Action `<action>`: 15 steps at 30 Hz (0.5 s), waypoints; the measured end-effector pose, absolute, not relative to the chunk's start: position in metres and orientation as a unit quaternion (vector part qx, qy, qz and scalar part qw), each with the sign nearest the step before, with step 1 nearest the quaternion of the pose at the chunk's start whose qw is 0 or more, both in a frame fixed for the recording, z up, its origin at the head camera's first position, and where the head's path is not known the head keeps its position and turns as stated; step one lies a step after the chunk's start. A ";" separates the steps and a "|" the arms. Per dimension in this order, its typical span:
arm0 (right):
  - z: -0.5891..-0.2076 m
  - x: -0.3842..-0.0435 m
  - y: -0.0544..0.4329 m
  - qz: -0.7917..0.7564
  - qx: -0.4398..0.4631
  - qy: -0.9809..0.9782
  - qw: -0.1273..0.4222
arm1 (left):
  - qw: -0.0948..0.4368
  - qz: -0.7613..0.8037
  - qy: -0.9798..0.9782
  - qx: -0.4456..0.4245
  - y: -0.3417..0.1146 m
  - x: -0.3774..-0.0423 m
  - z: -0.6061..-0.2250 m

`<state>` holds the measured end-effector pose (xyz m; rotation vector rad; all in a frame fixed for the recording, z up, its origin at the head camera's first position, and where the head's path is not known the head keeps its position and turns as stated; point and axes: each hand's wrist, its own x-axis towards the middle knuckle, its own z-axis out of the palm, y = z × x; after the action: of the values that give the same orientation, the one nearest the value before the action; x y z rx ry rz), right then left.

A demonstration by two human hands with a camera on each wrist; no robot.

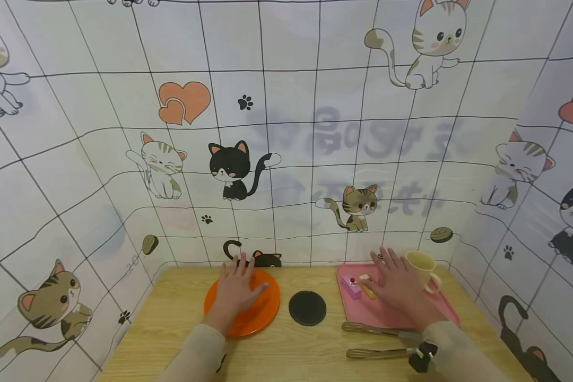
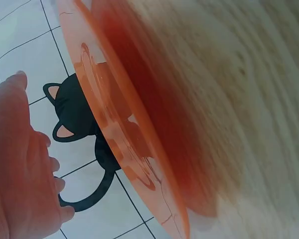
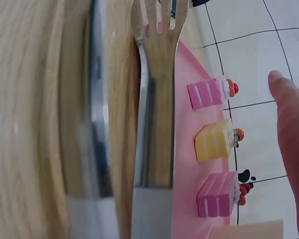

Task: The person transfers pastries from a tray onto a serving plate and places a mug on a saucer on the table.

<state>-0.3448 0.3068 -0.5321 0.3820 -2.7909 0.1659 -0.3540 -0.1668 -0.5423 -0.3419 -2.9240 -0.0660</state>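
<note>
My left hand [image 1: 237,291], fingers spread, hovers above an orange plate [image 1: 266,314] and holds nothing. The left wrist view shows a gap between that hand [image 2: 22,164] and the plate [image 2: 124,119]. Over a pink tray [image 1: 379,317] my right hand [image 1: 397,284] hangs with spread fingers, also holding nothing. On the tray are a pink toy cake slice [image 1: 351,287], a yellow one [image 1: 368,288] and a second pink slice [image 3: 218,194], which the right hand hides from the head view. A pale yellow mug [image 1: 421,265] stands at the tray's back right.
A round black coaster [image 1: 307,307] lies between plate and tray. Two forks, a nearer fork [image 1: 379,353] and a farther fork [image 1: 377,329], lie in front of the tray, partly under the right forearm. A cat-printed cloth [image 1: 291,159] surrounds the wooden table [image 1: 172,297].
</note>
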 end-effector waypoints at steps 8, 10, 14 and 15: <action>-0.530 -0.332 0.314 0.104 0.160 -0.966 0.174 | 0.094 -0.079 -0.982 -0.141 -0.179 -0.346 -0.538; -0.529 -0.327 0.316 0.117 0.166 -0.963 0.177 | 0.093 -0.094 -0.980 -0.151 -0.183 -0.345 -0.538; -0.527 -0.318 0.319 0.156 0.182 -0.953 0.185 | 0.085 -0.148 -0.970 -0.172 -0.193 -0.340 -0.538; -0.527 -0.316 0.320 0.166 0.184 -0.951 0.184 | 0.081 -0.162 -0.967 -0.178 -0.195 -0.339 -0.538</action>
<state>-0.3158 0.3202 -0.5271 0.5183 -2.6820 0.4691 -0.3389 -0.1955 -0.5381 -0.5328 -2.8902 -0.4841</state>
